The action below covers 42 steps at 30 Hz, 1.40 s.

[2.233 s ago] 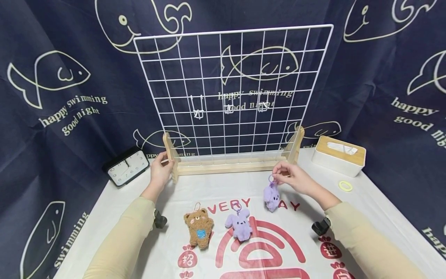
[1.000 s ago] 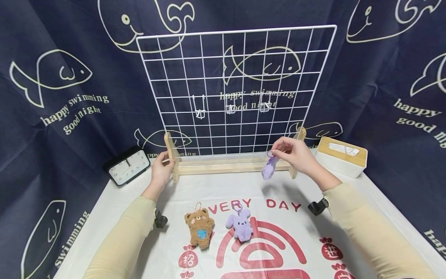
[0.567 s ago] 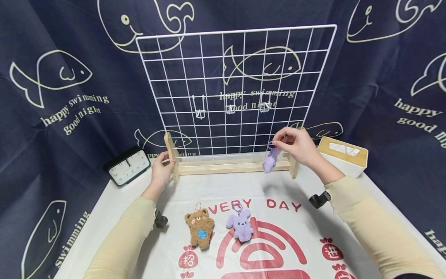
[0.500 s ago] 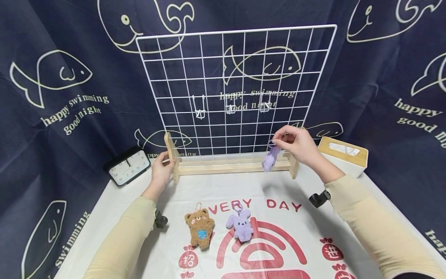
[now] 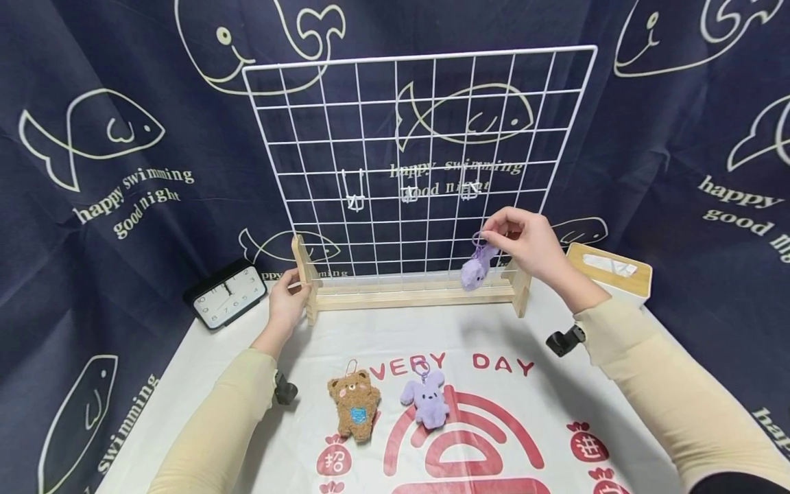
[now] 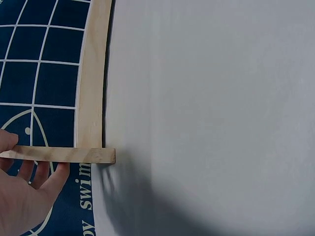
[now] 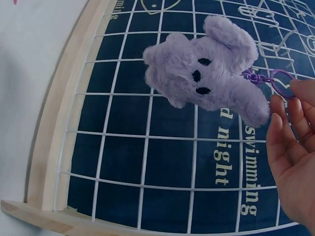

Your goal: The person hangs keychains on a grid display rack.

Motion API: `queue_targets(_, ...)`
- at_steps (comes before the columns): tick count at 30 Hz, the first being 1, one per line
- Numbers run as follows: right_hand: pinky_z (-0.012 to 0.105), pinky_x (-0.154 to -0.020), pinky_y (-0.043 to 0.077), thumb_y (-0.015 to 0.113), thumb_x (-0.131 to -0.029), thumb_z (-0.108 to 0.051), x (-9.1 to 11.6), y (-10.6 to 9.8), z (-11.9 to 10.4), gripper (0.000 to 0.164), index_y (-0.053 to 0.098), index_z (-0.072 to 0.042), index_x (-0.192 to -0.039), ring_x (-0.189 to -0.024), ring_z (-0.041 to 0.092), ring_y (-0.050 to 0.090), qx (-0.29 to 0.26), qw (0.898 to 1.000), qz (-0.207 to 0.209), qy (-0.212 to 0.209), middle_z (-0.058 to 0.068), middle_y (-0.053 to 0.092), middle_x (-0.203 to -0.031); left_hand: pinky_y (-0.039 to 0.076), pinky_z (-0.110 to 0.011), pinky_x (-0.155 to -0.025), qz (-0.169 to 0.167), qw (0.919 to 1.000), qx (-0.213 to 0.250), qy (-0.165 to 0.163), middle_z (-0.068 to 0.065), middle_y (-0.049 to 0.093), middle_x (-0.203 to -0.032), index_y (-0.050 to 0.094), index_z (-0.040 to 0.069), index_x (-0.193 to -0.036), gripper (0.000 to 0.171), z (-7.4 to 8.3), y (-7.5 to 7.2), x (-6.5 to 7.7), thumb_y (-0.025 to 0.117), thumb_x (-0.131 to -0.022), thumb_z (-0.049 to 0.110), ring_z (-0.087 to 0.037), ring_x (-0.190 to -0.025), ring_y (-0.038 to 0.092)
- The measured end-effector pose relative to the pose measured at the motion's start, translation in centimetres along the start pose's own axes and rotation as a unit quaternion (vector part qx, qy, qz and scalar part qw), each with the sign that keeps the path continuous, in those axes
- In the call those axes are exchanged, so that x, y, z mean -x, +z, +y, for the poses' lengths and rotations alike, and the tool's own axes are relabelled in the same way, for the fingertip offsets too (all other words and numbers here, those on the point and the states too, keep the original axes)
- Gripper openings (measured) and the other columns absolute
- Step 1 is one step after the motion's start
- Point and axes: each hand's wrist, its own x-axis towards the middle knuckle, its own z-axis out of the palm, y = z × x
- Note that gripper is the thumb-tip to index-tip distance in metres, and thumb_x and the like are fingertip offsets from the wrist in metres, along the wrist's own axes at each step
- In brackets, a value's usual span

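My right hand pinches the purple ring of a plush bunny keychain, which dangles in front of the lower right of a white wire grid rack. At the rack's left end, my left hand grips the wooden side foot, thumb on one face and fingers on the other. Three white hooks, among them a left hook, a middle hook and a right hook, sit across the grid's middle. On the table lie a brown bear keychain and another purple bunny keychain.
A black-framed clock stands left of the rack. To the right is a white tissue box with a wooden lid, partly behind the right forearm. A dark blue curtain with fish drawings hangs behind; a white printed cloth covers the table.
My right hand has lifted the purple bunny keychain from just above the cloth, up and in front of the grid's lower right. The left hand keeps its grip on the foot.
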Motion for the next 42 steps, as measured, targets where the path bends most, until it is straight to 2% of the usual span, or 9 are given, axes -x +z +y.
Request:
queue_targets(7, 0.014, -0.052, 0.040, 0.074, -0.091, 0.003, -1.5, 0.0, 1.9, 0.007, 0.070, 0.006, -0.095, -0.063, 0.008, 0.052, 0.002, 1.000, 0.014, 0.023, 0.010, 0.064, -0.077, 0.047, -0.044, -0.113, 0.002, 1.0000, 0.002, 0.004, -0.022, 0.054, -0.138, 0.053, 0.003, -0.142, 0.044, 0.1, 0.0, 0.0, 0.060, -0.099, 0.004, -0.041, -0.128, 0.053)
queue_targets(10, 0.014, -0.052, 0.042, 0.074, -0.091, 0.003, -1.9, -0.1, 1.5, 0.007, 0.070, 0.007, -0.096, -0.063, 0.007, 0.055, -0.006, 0.999, 0.018, 0.028, 0.008, 0.066, -0.076, 0.047, -0.044, -0.113, 0.005, 1.0000, 0.000, 0.003, -0.022, 0.055, -0.138, 0.053, 0.004, -0.142, 0.044, 0.1, 0.0, 0.0, 0.060, -0.099, 0.004, -0.041, -0.128, 0.053)
queue_targets(14, 0.015, -0.053, 0.042, 0.074, -0.091, 0.002, -2.5, -0.3, 2.1, 0.007, 0.071, 0.006, -0.096, -0.063, 0.006, 0.058, -0.010, 0.999, 0.028, 0.023, 0.006, 0.069, -0.076, 0.047, -0.045, -0.112, 0.005, 1.0000, 0.000, 0.001, -0.022, 0.055, -0.137, 0.053, 0.004, -0.142, 0.044, 0.0, 0.0, 0.0, 0.060, -0.099, 0.004, -0.041, -0.128, 0.053)
queue_targets(21, 0.017, -0.048, 0.040, 0.076, -0.093, -0.006, -3.2, -0.4, 2.1, 0.009, 0.072, 0.001, -0.096, -0.063, 0.016, 0.062, -0.017, 0.998, 0.062, 0.010, 0.008, 0.069, -0.075, 0.047, -0.045, -0.113, 0.003, 1.0000, 0.004, 0.002, -0.022, 0.055, -0.137, 0.053, 0.004, -0.142, 0.044, 0.0, 0.1, -0.1, 0.060, -0.099, 0.004, -0.040, -0.127, 0.053)
queue_targets(30, 0.019, -0.047, 0.037, 0.075, -0.092, -0.003, -4.0, -0.3, 1.6, 0.003, 0.072, -0.005, -0.093, -0.062, 0.014, 0.060, -0.033, 0.994, 0.101, 0.006, 0.000, 0.067, -0.071, 0.047, -0.046, -0.112, 0.006, 1.0000, 0.005, 0.002, -0.022, 0.055, -0.137, 0.053, 0.004, -0.142, 0.044, 0.1, 0.1, -0.1, 0.060, -0.099, 0.003, -0.040, -0.127, 0.054)
queue_targets(36, 0.017, -0.048, 0.036, 0.073, -0.092, 0.000, -4.3, 0.0, 1.0, 0.003, 0.072, 0.001, -0.094, -0.059, 0.006, 0.057, -0.028, 0.992, 0.120, 0.012, -0.004, 0.065, -0.072, 0.047, -0.046, -0.112, 0.003, 1.0000, 0.002, -0.002, -0.022, 0.054, -0.138, 0.052, 0.004, -0.143, 0.044, 0.1, 0.0, 0.1, 0.060, -0.099, 0.004, -0.040, -0.128, 0.053)
queue_targets(42, 0.015, -0.047, 0.034, 0.070, -0.092, 0.005, -4.4, -0.1, -0.4, 0.006, 0.069, 0.010, -0.094, -0.058, 0.011, 0.058, -0.029, 0.991, 0.132, 0.019, -0.001, 0.063, -0.070, 0.048, -0.045, -0.111, 0.003, 1.0000, 0.002, -0.001, -0.022, 0.054, -0.138, 0.053, 0.003, -0.143, 0.044, 0.1, 0.0, 0.1, 0.060, -0.099, 0.004, -0.040, -0.128, 0.053)
